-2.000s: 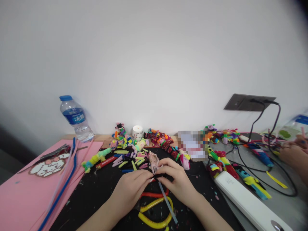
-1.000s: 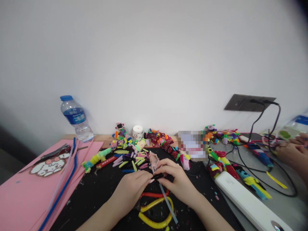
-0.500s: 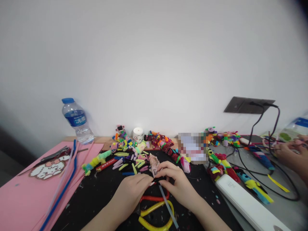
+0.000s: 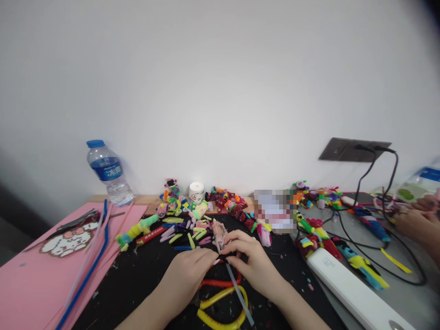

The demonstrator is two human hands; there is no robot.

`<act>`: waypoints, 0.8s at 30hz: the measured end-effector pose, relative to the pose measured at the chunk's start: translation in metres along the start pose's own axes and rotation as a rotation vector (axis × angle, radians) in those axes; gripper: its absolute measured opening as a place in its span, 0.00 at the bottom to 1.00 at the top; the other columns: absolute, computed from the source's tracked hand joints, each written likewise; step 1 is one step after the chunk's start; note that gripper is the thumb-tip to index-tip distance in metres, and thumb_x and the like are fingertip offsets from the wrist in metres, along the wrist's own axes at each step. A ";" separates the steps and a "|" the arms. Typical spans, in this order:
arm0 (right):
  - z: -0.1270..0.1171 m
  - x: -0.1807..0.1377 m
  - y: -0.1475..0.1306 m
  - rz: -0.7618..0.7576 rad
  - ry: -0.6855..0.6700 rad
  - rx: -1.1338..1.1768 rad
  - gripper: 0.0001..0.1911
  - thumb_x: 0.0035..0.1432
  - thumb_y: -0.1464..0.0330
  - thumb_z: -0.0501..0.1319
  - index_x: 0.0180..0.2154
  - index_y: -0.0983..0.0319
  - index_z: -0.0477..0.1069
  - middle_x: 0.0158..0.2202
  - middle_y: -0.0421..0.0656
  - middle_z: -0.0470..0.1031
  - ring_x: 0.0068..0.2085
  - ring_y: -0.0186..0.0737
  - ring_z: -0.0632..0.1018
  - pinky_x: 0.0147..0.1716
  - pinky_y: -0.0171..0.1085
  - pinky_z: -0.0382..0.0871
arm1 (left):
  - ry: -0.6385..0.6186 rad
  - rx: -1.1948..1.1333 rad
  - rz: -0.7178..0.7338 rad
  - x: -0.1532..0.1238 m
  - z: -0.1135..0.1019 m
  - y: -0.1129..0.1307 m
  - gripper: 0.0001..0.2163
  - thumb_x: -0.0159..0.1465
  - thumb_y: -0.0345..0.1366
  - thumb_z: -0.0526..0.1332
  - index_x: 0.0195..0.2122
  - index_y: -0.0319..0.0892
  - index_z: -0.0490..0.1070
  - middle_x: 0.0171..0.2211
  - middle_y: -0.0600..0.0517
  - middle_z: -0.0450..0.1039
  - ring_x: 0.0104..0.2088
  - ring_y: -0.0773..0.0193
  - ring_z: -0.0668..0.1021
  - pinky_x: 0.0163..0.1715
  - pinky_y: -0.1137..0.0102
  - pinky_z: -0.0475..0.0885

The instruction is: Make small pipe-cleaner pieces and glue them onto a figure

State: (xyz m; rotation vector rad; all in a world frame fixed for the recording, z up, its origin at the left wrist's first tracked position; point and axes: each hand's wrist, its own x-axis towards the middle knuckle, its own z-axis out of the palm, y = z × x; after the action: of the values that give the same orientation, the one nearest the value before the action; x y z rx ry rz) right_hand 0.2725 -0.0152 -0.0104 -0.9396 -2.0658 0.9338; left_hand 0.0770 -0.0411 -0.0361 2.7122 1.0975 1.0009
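Note:
My left hand and my right hand meet at the middle of the black mat, fingertips pinched together. Between them is a small black piece, perhaps a bit of pipe cleaner, mostly covered by the fingers. A translucent stick, like a glue stick, slants beneath the hands towards me. Just beyond the fingertips stands a crumpled pinkish object whose kind I cannot make out. Below the hands lie a red loop and a yellow curved handle.
Cut pipe-cleaner pieces and fuzzy figures crowd the back. Pink sheets and a water bottle are on the left. To the right are a white power strip, black cables and another person's hands.
My hands keep nearly the same pose, with only slight finger movement. The view shifts a little, and the other person's hands at the right have moved slightly.

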 end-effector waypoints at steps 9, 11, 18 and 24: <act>-0.004 0.002 0.001 0.031 0.020 -0.033 0.12 0.49 0.82 0.59 0.32 0.60 0.74 0.40 0.42 0.70 0.37 0.35 0.72 0.31 0.31 0.64 | -0.001 0.004 -0.021 0.001 -0.001 -0.003 0.13 0.67 0.31 0.46 0.40 0.38 0.69 0.34 0.47 0.76 0.33 0.64 0.78 0.35 0.72 0.75; -0.005 0.002 0.001 0.025 0.024 -0.027 0.12 0.49 0.82 0.59 0.32 0.61 0.73 0.40 0.42 0.70 0.36 0.35 0.72 0.31 0.31 0.64 | 0.001 -0.011 -0.032 0.002 -0.002 -0.002 0.12 0.67 0.32 0.47 0.41 0.39 0.69 0.35 0.47 0.76 0.33 0.64 0.78 0.35 0.72 0.75; -0.005 0.000 0.002 -0.003 0.033 -0.034 0.12 0.50 0.81 0.58 0.32 0.60 0.73 0.40 0.42 0.69 0.36 0.35 0.72 0.31 0.32 0.65 | 0.051 -0.021 -0.034 0.003 -0.004 0.000 0.10 0.66 0.32 0.49 0.41 0.39 0.69 0.35 0.48 0.77 0.34 0.64 0.79 0.35 0.72 0.75; -0.005 -0.001 0.003 -0.017 0.020 -0.037 0.12 0.51 0.81 0.59 0.33 0.60 0.73 0.41 0.41 0.69 0.40 0.36 0.72 0.36 0.33 0.66 | 0.039 -0.022 -0.026 0.003 -0.004 -0.002 0.11 0.66 0.32 0.48 0.40 0.39 0.70 0.35 0.48 0.77 0.34 0.64 0.79 0.35 0.72 0.75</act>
State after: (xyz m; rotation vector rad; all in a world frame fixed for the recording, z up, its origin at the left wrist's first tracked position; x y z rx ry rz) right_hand 0.2775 -0.0125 -0.0109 -0.9458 -2.0774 0.8771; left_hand 0.0748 -0.0387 -0.0320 2.6652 1.1175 1.0604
